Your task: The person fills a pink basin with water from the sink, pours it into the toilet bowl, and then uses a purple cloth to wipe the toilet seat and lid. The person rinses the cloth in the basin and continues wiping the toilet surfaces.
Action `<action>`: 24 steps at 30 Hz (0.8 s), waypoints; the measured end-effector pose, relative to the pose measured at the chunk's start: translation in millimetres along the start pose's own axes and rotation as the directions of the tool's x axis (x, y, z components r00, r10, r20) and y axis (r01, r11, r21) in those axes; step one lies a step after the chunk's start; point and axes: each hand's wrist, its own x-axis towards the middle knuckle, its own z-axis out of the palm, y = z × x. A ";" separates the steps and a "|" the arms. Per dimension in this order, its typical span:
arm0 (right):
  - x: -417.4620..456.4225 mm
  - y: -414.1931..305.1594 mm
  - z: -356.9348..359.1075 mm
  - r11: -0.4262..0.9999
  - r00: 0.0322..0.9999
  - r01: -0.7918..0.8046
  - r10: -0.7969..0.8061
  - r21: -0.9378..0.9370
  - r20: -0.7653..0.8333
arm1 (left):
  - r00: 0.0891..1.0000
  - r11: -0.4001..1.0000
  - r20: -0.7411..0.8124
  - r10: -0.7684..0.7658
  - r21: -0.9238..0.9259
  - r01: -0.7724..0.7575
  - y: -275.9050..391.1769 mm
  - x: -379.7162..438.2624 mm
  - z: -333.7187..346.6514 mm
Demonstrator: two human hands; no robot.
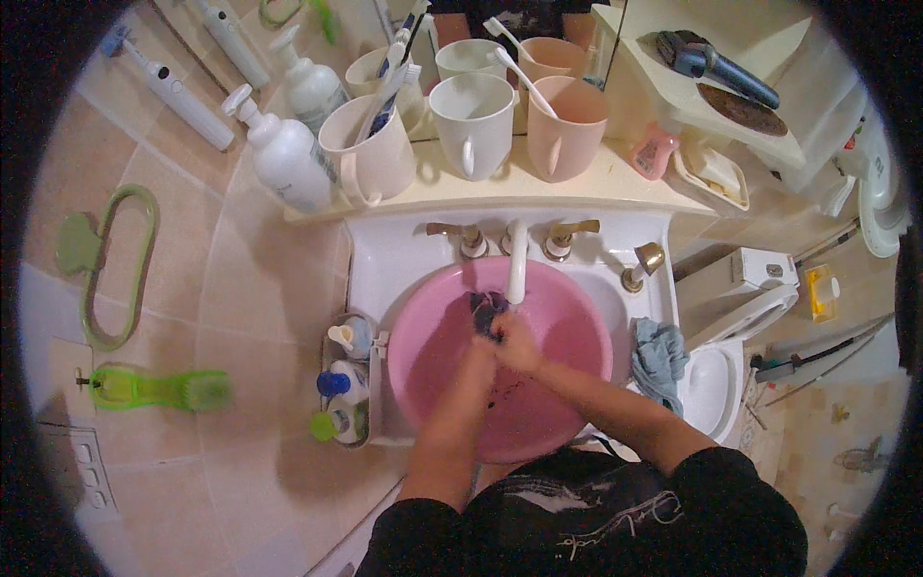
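Observation:
A large pink plastic basin [584, 360] sits in the white washbasin [378, 249]. Over its upper middle, just below the spout of the white tap [516, 270], my left hand [484, 351] and my right hand [518, 345] are close together on a small dark cloth item [488, 310]. Both hands are blurred, and their fingers are partly hidden by each other and the item. Small dark bits lie in the basin below my wrists. Two brass-coloured tap handles flank the spout.
Several cups [472, 126] and a pump bottle [288, 162] stand on the shelf [476, 193] behind the tap. A caddy of bottles [371, 404] hangs at the left. A grey-blue cloth [657, 364] drapes over the right edge, near the toilet [714, 386].

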 end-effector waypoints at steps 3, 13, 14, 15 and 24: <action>39.0 28.7 -20.3 0.947 0.945 -0.290 0.306 0.140 -0.113 | 0.997 0.998 0.057 -0.042 -0.053 0.045 -24.4 2.9 31.5; 26.6 4.8 9.2 0.983 0.965 0.162 -0.140 0.084 -0.222 | 0.991 0.997 0.113 0.077 -0.003 -0.077 -9.4 18.0 -14.7; 36.7 10.1 -0.6 0.968 0.986 -0.097 0.126 0.233 -0.112 | 0.991 0.998 0.120 0.052 0.012 -0.054 -9.9 14.6 -0.6; 45.0 15.8 -11.4 0.869 0.929 -0.357 0.368 0.343 0.037 | 0.992 0.999 0.127 0.028 0.023 -0.031 -10.5 8.5 15.6; 41.1 65.7 -81.8 0.969 0.904 0.160 -0.066 -0.191 0.423 | 0.767 0.720 -0.509 0.389 0.688 0.092 37.3 -10.1 -8.9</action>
